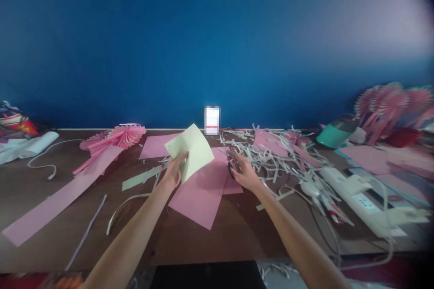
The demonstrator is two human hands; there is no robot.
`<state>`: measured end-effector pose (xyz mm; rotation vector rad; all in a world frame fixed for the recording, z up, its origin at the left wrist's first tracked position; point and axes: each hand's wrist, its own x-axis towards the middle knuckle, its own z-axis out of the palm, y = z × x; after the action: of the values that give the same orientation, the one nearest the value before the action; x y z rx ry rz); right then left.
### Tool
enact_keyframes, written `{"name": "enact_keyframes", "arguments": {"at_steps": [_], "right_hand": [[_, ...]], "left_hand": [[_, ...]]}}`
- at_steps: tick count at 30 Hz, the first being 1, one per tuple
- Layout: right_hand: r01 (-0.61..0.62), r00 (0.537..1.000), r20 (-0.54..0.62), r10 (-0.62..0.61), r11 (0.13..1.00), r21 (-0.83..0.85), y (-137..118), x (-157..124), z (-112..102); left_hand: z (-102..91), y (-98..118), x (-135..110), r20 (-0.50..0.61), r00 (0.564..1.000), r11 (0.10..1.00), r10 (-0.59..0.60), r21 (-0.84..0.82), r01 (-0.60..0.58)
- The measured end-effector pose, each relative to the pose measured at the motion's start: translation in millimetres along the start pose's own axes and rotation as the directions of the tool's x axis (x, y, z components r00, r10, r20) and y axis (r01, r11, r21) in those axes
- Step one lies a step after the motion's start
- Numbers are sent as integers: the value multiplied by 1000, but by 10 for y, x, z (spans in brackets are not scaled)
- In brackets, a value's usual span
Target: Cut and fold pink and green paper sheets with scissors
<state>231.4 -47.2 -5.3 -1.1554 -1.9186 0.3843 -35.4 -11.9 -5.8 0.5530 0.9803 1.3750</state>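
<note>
Pinched at its lower left edge, a pale yellow-green sheet of paper (195,151) is held up off the table by my left hand (176,170). My right hand (243,171) is closed on a pair of scissors (232,169); the dark handle shows at the fingers, and the blades are hard to make out. The scissors are apart from the yellow-green sheet. Beneath and between my hands lie overlapping pink sheets (203,203). Another pink sheet (156,146) rests farther back on the left.
White and pale paper strips (271,158) are heaped on the right. Pink folded paper fans (115,142) with a long pink strip lie left. A phone (212,120) stands against the blue partition (210,45). A white power strip (359,203) with cables and a green container (335,132) are right.
</note>
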Motion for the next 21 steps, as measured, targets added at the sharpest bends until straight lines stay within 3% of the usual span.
{"name": "enact_keyframes", "arguments": {"at_steps": [4,11,17,21], "right_hand": [[-130,988,110,111,973,188,60,-21,87],[-169,986,78,150,840,516,59,9,57],[-191,980,146,133,831,523,85,-29,87],[-207,978,123,166,797,568,92,-8,139]], "left_hand": [[22,-18,0,27,998,997,53,55,-54],[33,-35,2,56,993,992,99,67,-103],[22,-50,-7,100,989,991,105,73,-113],[25,-47,8,37,994,992,102,65,-105]]}}
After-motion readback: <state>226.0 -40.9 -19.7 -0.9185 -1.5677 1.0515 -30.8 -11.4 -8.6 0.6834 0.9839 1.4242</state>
